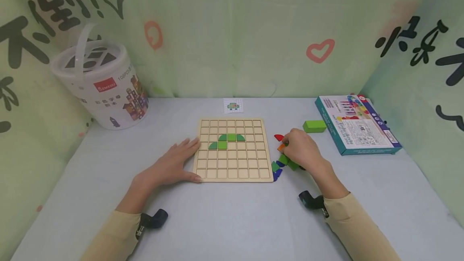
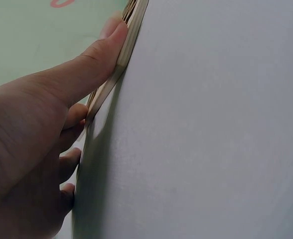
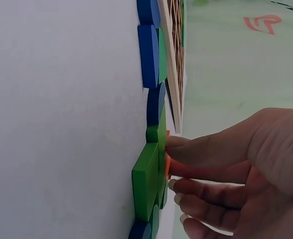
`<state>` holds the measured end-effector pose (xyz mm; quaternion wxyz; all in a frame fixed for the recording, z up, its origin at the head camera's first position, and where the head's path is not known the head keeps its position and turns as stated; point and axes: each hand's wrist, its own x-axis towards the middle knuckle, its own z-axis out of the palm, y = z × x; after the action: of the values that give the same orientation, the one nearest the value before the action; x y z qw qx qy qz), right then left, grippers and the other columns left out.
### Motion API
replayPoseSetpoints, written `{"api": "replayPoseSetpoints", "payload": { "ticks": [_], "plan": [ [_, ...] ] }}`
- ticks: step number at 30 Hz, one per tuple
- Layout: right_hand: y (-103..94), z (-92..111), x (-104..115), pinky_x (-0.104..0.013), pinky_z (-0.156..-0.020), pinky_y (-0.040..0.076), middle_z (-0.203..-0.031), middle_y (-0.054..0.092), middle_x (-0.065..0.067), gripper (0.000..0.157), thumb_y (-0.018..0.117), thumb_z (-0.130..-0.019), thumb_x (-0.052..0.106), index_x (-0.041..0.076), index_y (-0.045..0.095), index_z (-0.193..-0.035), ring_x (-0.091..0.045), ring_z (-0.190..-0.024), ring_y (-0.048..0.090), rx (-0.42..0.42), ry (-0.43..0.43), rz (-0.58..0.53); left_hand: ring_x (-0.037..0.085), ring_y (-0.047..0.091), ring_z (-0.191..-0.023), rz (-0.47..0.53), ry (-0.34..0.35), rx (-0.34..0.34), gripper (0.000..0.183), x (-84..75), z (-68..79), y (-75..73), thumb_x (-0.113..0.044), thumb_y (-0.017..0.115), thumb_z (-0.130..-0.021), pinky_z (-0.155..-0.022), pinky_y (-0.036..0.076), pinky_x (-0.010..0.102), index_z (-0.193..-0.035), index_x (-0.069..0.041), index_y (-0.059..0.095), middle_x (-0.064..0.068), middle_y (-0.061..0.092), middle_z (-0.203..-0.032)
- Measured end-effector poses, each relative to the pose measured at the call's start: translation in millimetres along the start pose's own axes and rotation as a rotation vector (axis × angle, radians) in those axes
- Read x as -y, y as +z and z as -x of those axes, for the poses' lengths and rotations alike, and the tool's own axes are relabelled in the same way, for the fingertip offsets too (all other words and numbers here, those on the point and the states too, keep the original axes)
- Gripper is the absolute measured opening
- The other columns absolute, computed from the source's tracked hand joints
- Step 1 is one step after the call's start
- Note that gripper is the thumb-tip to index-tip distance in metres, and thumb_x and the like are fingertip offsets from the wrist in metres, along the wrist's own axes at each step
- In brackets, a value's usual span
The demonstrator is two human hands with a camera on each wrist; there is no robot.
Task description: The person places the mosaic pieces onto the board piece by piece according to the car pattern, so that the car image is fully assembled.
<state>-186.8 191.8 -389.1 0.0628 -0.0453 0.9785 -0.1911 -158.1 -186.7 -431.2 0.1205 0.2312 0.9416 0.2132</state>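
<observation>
My left hand (image 1: 177, 162) lies with spread fingers against the left edge of the wooden grid board (image 1: 232, 175); its thumb (image 2: 99, 55) touches the rim in the left wrist view. On the board sit light green square blocks (image 1: 231, 137) and dark green quarter-round blocks (image 1: 240, 137). My right hand (image 1: 301, 148) is right of the board, thumb and forefinger pinching an orange block (image 1: 280, 147) in a loose pile. Around it lie a red block (image 1: 278, 137), green blocks (image 3: 145, 181) and blue blocks (image 3: 147, 57). The hand partly covers the pile.
A small pattern card (image 1: 233, 106) lies behind the board. A long green block (image 1: 314, 126) and a flat box (image 1: 362, 128) are at the right. A white lidded bucket (image 1: 105, 88) stands at the back left, before the printed curtain (image 1: 232, 31).
</observation>
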Motion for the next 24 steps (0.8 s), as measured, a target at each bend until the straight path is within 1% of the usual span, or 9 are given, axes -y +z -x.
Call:
{"api": "replayPoseSetpoints", "payload": {
  "ticks": [4,7,10,13,14,18,24],
  "plan": [
    [1.5,-2,0,-0.027,-0.06,0.047,-0.099,0.063,-0.018,0.018,0.069,-0.083,0.001,-0.003,0.075,-0.099,-0.028,-0.085,0.055,-0.005,-0.018,-0.01,0.035,0.01,-0.156,0.002,-0.013,0.005,0.118,-0.3,0.7,-0.6,-0.066,0.076,-0.072,-0.126,0.01,0.057,-0.159,-0.011,0.02,0.005,0.016,-0.168],
    [2.4,-3,1,-0.027,-0.062,0.048,-0.096,0.063,-0.015,0.02,0.064,-0.083,-0.004,0.0,0.073,-0.1,-0.027,-0.085,0.055,0.003,-0.043,-0.031,0.033,0.009,-0.156,-0.001,-0.017,0.007,0.118,0.5,0.4,-0.2,-0.066,0.076,-0.071,-0.127,0.009,0.056,-0.16,-0.012,0.019,0.004,0.015,-0.168],
    [3.3,-5,1,-0.029,-0.064,0.048,-0.092,0.066,-0.013,0.02,0.062,-0.082,-0.007,0.003,0.071,-0.097,-0.026,-0.083,0.056,-0.007,-0.081,-0.045,0.033,0.01,-0.156,-0.002,-0.004,0.001,0.118,2.5,-0.3,1.1,-0.067,0.076,-0.071,-0.127,0.009,0.056,-0.159,-0.012,0.02,0.004,0.015,-0.168],
    [3.7,-7,3,-0.03,-0.066,0.049,-0.089,0.067,-0.01,0.017,0.063,-0.083,-0.006,0.005,0.07,-0.092,-0.025,-0.08,0.057,-0.029,-0.118,-0.062,0.034,0.01,-0.156,0.003,0.008,-0.003,0.118,3.6,-0.7,1.4,-0.067,0.076,-0.071,-0.126,0.01,0.056,-0.159,-0.011,0.021,0.005,0.016,-0.168],
    [4.1,-8,5,-0.03,-0.067,0.049,-0.088,0.067,-0.01,0.016,0.063,-0.083,-0.006,0.006,0.07,-0.091,-0.024,-0.08,0.057,-0.035,-0.131,-0.073,0.035,0.01,-0.156,0.005,0.01,-0.006,0.118,3.6,-0.5,1.4,-0.067,0.075,-0.072,-0.126,0.01,0.057,-0.159,-0.01,0.021,0.006,0.016,-0.168],
    [5.8,-10,16,-0.03,-0.067,0.05,-0.085,0.066,-0.01,0.015,0.064,-0.085,-0.006,0.005,0.071,-0.092,-0.023,-0.078,0.056,-0.042,-0.173,-0.12,0.032,0.009,-0.156,0.004,-0.005,0.006,0.118,2.9,-0.1,0.5,-0.066,0.076,-0.072,-0.127,0.009,0.056,-0.159,-0.012,0.019,0.004,0.015,-0.168],
    [11.7,-13,33,-0.029,-0.068,0.049,-0.084,0.065,-0.009,0.02,0.06,-0.084,-0.01,0.005,0.072,-0.092,-0.021,-0.078,0.055,-0.042,-0.241,-0.168,0.033,0.009,-0.156,0.009,0.0,0.004,0.117,2.2,-0.9,0.0,-0.065,0.077,-0.072,-0.126,0.01,0.057,-0.159,-0.011,0.02,0.004,0.015,-0.168]
  ]
}}
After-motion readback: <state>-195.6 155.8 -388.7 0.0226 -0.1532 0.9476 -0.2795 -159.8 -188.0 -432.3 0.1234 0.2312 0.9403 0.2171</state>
